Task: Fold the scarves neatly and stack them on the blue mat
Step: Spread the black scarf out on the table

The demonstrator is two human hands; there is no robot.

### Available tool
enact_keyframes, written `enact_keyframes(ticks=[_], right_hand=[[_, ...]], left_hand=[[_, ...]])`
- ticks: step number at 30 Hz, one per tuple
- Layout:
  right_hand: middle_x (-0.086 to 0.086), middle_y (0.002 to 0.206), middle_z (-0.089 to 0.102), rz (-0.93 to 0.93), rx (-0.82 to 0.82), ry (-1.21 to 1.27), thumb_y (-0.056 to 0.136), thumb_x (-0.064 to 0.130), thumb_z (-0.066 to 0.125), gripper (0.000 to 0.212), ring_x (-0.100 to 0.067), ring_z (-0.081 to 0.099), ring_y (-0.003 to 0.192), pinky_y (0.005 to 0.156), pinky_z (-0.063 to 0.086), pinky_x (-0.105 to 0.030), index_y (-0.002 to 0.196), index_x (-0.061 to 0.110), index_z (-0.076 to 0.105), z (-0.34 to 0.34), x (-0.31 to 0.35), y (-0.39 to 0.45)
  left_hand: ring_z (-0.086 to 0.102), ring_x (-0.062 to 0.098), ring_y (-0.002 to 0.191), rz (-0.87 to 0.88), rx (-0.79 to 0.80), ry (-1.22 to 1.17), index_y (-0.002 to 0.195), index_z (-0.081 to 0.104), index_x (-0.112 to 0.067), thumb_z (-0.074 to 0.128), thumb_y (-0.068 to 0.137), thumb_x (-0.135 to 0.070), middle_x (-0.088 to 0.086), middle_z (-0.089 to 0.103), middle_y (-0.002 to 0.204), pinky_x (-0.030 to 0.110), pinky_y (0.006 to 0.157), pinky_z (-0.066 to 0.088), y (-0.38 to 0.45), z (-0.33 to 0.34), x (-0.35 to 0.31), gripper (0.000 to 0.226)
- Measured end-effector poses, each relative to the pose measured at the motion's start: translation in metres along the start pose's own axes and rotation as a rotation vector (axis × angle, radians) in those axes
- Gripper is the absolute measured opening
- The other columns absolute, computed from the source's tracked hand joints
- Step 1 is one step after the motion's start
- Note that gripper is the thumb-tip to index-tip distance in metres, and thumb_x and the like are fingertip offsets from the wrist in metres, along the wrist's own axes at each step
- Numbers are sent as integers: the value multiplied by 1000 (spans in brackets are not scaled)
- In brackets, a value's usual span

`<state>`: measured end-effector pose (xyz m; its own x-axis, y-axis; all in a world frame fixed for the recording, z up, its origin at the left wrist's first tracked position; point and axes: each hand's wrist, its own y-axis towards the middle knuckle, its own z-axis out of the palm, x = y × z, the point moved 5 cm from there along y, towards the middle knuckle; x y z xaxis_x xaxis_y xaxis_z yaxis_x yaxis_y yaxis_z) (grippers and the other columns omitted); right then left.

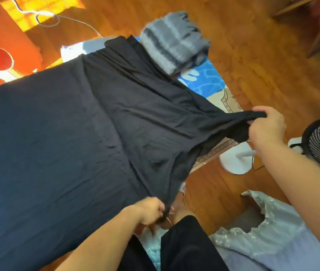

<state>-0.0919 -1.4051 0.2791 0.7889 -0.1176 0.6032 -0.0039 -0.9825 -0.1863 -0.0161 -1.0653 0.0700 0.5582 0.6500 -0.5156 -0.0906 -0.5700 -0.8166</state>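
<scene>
Each grip pinches an end of the black scarf (145, 122): the left hand (149, 211) low, the right hand (266, 124) raised, stretching it flat (probably for folding) across the blue mat (208, 77), beside the folded grey scarf (172, 42).

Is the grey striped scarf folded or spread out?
Folded: the grey striped scarf lies as a compact bundle on the blue mat.

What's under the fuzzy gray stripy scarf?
The folded gray striped scarf sits on the blue mat, whose blue-and-white pattern shows beside it. The big black scarf hides most of the mat, so whether anything else lies under there cannot be seen.
</scene>
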Motion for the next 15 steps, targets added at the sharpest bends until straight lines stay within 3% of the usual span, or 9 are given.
enact_keyframes(ticks=[2, 4, 5, 7, 9, 10, 12, 14, 15], right_hand=[[-4, 136, 54, -71, -65, 44, 88, -8, 42, 58, -23, 52, 116, 90, 48, -32, 127, 30, 64, -10, 7, -8], [-6, 121, 64, -150, 39, 97, 83, 3, 41, 52, -31, 59, 113, 84, 48, -33, 115, 31, 72, -6, 14, -21], [-7, 108, 69, -133, 164, 199, 84, 8, 43, 44, -31, 62, 106, 84, 48, -32, 102, 28, 77, 0, 14, -28], [-13, 87, 71, -5, 620, 378, 92, 18, 46, 38, -29, 63, 94, 88, 49, -32, 73, 14, 79, 26, 11, -53], [-13, 68, 62, 21, 1064, 195, 96, 32, 52, 52, -24, 59, 76, 76, 47, -30, 54, 5, 67, 40, 9, -95], [-10, 62, 52, -53, 1212, 16, 97, 36, 55, 53, -19, 52, 66, 69, 41, -30, 54, 6, 58, 45, 4, -112], [-8, 63, 35, -194, 1287, -252, 95, 40, 58, 47, -18, 34, 58, 63, 29, -35, 60, 12, 44, 53, -11, -125], [-4, 63, 32, -215, 1218, -320, 94, 41, 61, 45, -15, 31, 55, 61, 27, -35, 63, 15, 41, 55, -19, -119], [-1, 63, 39, -208, 1195, -324, 95, 41, 61, 43, -13, 37, 55, 60, 31, -33, 65, 15, 46, 55, -21, -115]], left_hand=[[48, 27, 138, 50, 227, 79, 142, 54, -26, 53, 101, -33, 2, 53, 148, 34, 109, 41, -11, 10, -23, 42], [40, 25, 144, 22, 181, 72, 155, 39, -22, 51, 103, -39, 1, 41, 158, 36, 118, 33, -10, -8, -25, 56], [43, 23, 142, 22, 114, 41, 152, 44, -21, 52, 102, -38, 1, 46, 155, 34, 117, 34, -8, -27, -24, 53], [57, 21, 128, 11, -87, -86, 137, 60, -18, 55, 101, -30, 2, 61, 140, 27, 107, 42, -5, -80, -20, 38], [68, 25, 93, -6, -337, -392, 111, 69, -16, 56, 101, -18, 10, 71, 114, 23, 77, 50, -5, -142, -15, 17], [64, 24, 74, -24, -443, -571, 101, 67, -16, 55, 102, -15, 13, 70, 103, 23, 62, 47, -8, -170, -13, 13], [56, 17, 66, -61, -633, -793, 106, 65, -14, 57, 102, -19, 12, 68, 101, 25, 58, 43, -7, -217, -6, 11], [60, 18, 81, -56, -737, -705, 129, 60, -13, 63, 97, -25, 7, 67, 114, 30, 74, 48, 2, -252, -8, 34], [62, 21, 92, -49, -761, -608, 139, 54, -14, 65, 95, -26, 6, 63, 121, 33, 84, 51, 8, -264, -13, 46]])
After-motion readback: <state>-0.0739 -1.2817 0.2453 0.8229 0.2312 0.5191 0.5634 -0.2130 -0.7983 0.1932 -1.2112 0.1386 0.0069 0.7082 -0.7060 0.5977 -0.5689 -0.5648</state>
